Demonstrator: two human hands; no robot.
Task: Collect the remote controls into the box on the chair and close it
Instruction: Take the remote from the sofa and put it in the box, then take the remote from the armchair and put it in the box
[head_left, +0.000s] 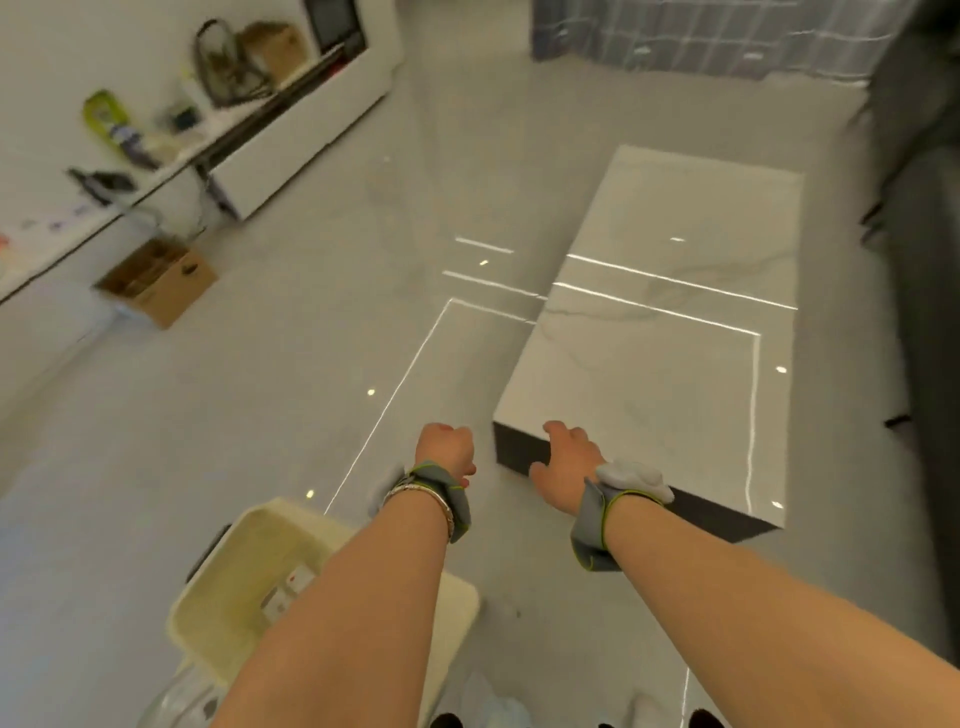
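Observation:
A cream open box (228, 582) sits at the lower left, under my left forearm, with white remote controls (291, 590) lying inside it. The chair below it is mostly hidden. My left hand (447, 452) hangs in the air beyond the box, fingers curled in, holding nothing that I can see. My right hand (566, 465) hovers by the near corner of the marble coffee table (675, 332), fingers loosely apart and empty. Both wrists wear grey bands.
A low white TV cabinet (291, 130) with clutter on a shelf runs along the left wall. A cardboard box (156, 283) stands on the floor beside it. A dark sofa (924, 260) borders the right side. Glossy grey floor lies between.

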